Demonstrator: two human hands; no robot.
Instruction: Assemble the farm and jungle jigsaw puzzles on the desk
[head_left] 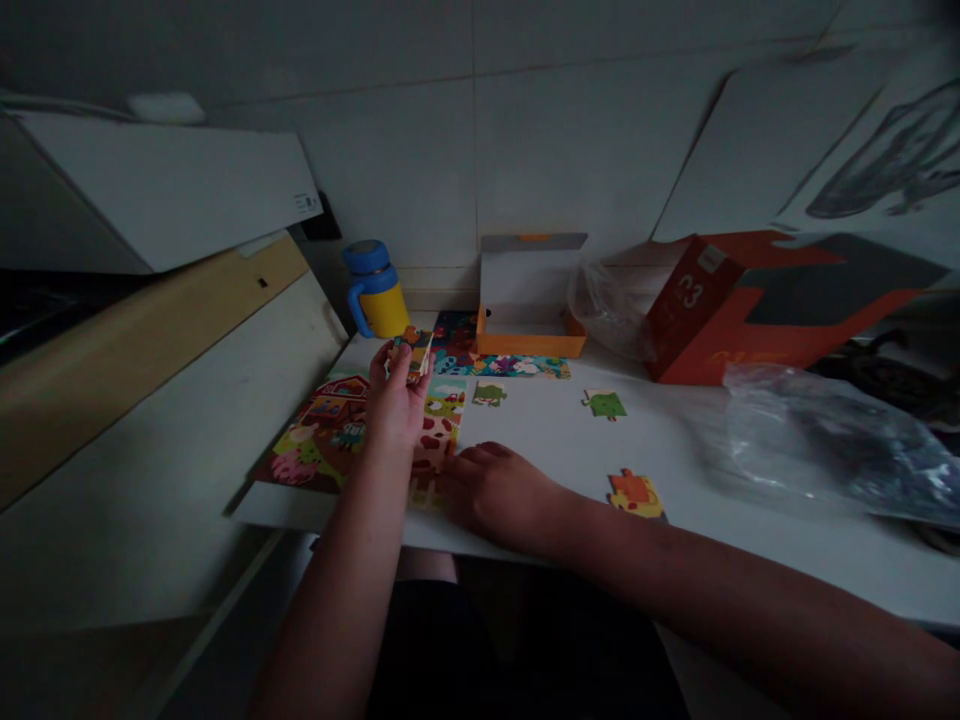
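In my left hand (401,385) I grip a small stack of puzzle pieces (414,345), raised above the joined puzzle (319,440). Farm pictures with a barn, a pink animal and a brown-spotted cow cover that puzzle. My right hand (495,490) rests at the puzzle's right edge, fingers bent down over the cow part; whatever lies under the fingertips is hidden. Loose on the table are a green puzzle piece (489,394), another green piece (605,404) farther right, and an orange-and-yellow piece (634,493) near my right forearm.
A blue-and-yellow mug (376,290) stands at the back left. Behind the puzzle, an open orange box (531,344) sits by a colourful printed strip (525,366). Clear plastic bags (817,430) and a large red-orange box (697,310) occupy the right. A white panel (165,190) borders the left.
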